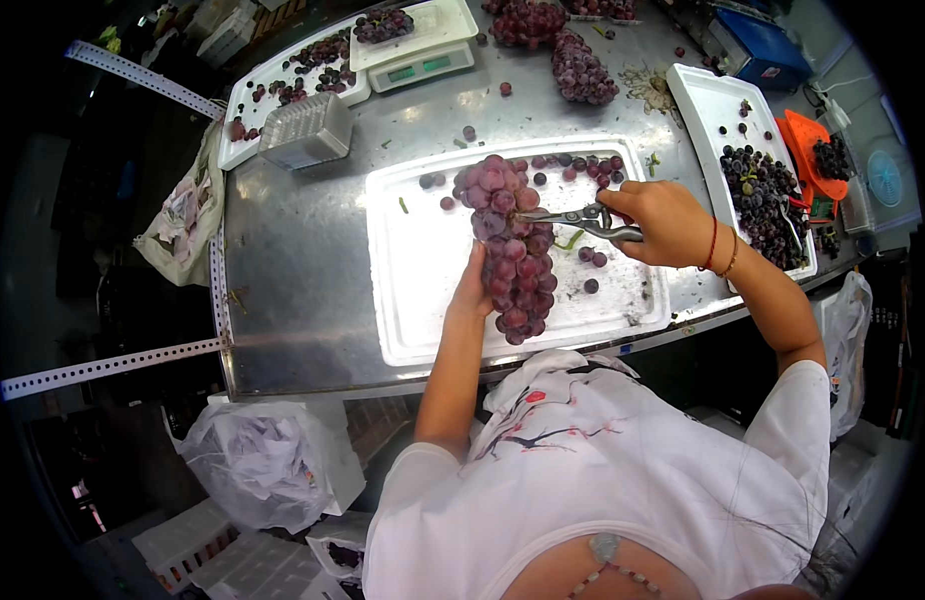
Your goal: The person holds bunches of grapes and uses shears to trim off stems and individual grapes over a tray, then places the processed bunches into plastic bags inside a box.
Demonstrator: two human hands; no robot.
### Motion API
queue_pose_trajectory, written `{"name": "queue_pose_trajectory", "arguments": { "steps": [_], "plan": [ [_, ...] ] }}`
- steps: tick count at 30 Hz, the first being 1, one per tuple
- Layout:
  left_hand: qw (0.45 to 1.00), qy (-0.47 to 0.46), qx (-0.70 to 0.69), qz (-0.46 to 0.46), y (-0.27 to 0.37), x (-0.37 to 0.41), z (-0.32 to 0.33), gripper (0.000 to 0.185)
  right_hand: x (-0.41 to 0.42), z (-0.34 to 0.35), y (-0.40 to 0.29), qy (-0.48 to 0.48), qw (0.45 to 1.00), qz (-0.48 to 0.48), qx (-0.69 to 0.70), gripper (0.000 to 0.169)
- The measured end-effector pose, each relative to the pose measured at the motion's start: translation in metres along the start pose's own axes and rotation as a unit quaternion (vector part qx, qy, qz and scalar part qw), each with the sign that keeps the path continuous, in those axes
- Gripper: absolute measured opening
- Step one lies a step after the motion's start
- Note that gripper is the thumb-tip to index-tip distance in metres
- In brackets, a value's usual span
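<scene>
My left hand (475, 281) holds up a long bunch of red grapes (511, 262); most of its fingers are hidden behind the fruit. In my right hand (661, 223) is a pair of metal pruning snips (579, 217), gripped by the handles. The narrow blades reach into the upper part of the bunch, and their tips are partly lost among the grapes. Beneath the bunch lies a white foam tray (425, 300). Loose grapes (591, 256) and bits of green stem (570, 240) are scattered in it.
A digital scale (421, 67) carrying dark grapes stands at the back, beside a clear plastic punnet stack (309, 131). More bunches (582, 67) lie behind the tray. To the right are another foam tray (695, 112) and an orange scale (800, 135). A perforated metal post (219, 292) borders the left side.
</scene>
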State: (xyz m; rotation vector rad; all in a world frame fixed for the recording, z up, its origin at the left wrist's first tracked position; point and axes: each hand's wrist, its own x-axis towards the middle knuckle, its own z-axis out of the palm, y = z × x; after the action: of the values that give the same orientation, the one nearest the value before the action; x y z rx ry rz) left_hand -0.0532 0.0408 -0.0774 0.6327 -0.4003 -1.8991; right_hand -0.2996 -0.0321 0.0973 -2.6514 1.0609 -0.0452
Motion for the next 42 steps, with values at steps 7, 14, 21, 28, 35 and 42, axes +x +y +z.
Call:
{"name": "queue_pose_trajectory", "arguments": {
  "steps": [7,14,21,28,35,42],
  "plan": [
    [0.999,-0.053,0.007,0.004,-0.001,0.003,-0.018,0.065,-0.005,-0.014,0.006,0.044,0.998,-0.042,-0.018,0.045],
    [0.997,-0.072,0.000,0.024,0.003,-0.003,0.006,0.066,-0.011,-0.024,0.003,0.105,0.985,-0.086,-0.107,0.058],
    [0.997,-0.071,0.003,0.011,0.003,-0.006,0.016,0.065,-0.012,-0.024,0.001,0.135,0.971,-0.113,-0.160,0.058],
    [0.998,-0.058,0.001,0.009,-0.002,-0.007,0.019,0.063,-0.015,-0.028,0.004,0.153,0.961,-0.138,-0.186,0.058],
    [0.997,-0.074,-0.010,0.012,-0.003,-0.008,0.031,0.063,-0.013,-0.029,0.006,0.135,0.957,-0.137,-0.219,0.057],
    [0.999,-0.042,0.000,-0.007,-0.008,-0.004,0.025,0.065,-0.008,-0.032,0.013,0.094,0.961,-0.135,-0.221,0.055]
  ]
}}
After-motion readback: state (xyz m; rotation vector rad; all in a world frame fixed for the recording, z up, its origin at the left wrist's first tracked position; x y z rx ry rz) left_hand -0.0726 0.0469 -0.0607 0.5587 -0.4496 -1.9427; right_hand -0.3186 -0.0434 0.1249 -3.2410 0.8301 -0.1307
